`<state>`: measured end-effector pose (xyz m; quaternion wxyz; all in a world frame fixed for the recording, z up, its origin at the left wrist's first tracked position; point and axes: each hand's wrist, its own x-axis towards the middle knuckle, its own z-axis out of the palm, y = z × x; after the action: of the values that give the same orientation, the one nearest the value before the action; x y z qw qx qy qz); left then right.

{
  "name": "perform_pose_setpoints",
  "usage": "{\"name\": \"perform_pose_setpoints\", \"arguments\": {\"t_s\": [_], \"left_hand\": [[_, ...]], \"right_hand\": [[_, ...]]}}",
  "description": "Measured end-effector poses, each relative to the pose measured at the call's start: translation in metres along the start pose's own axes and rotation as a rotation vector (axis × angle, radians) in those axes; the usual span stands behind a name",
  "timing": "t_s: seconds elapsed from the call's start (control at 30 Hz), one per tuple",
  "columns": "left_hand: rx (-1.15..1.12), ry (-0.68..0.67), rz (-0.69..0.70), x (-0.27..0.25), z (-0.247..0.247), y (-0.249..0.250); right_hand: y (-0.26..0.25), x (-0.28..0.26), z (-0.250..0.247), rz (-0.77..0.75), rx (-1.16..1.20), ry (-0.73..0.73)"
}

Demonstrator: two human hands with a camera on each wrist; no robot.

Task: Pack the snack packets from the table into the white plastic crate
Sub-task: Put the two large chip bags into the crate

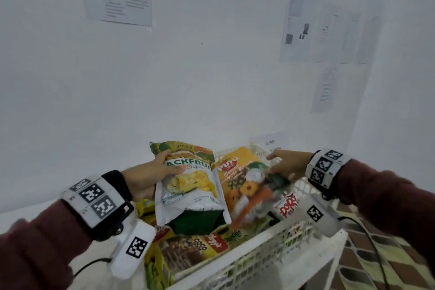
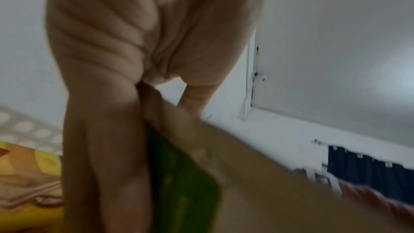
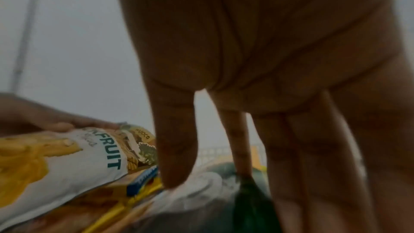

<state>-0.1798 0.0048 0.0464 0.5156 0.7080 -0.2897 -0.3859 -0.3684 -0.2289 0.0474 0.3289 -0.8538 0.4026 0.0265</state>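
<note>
Snack packets [image 1: 188, 181] upright over white plastic crate [image 1: 266, 249]

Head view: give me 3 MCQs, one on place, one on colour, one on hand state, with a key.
1. Where is the jackfruit chips pouch?
A. above the white plastic crate
B. on the floor
C. taped to the wall

2. Main colour of the pineapple biscuit packet?
A. blue
B. yellow-orange
C. black

3. What is the left hand doing?
A. hanging idle
B. pressing flat on the wall
C. gripping the pouch

Key: 1 A, held over the packed packets; 2 B, yellow-orange front; 3 C, thumb and fingers wrap its upper part.
</note>
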Motion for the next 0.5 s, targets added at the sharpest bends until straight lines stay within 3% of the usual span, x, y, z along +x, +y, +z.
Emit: {"name": "perform_pose_setpoints", "arguments": {"t_s": [0.1,0.23,0.37,0.43,0.5], "left_hand": [[0.174,-0.046,-0.125,0.01,0.001,0.001],[0.476,-0.065,-0.235,0.011,0.0,0.005],[1.008,-0.029,-0.24,0.009,0.011,0.01],[1.262,0.018,-0.233,0.011,0.015,0.012],[1.355,0.057,-0.266,0.013,0.016,0.014]], "right_hand": [[0.004,0.005,-0.004,0.102,-0.323,-0.234],[0.005,0.018,-0.001,0.081,-0.564,-0.273],[0.007,0.029,0.001,0.066,-0.863,-0.335],[0.002,0.029,-0.002,-0.021,-0.958,-0.353],[-0.003,0.032,-0.007,-0.171,-0.974,-0.293]]}}
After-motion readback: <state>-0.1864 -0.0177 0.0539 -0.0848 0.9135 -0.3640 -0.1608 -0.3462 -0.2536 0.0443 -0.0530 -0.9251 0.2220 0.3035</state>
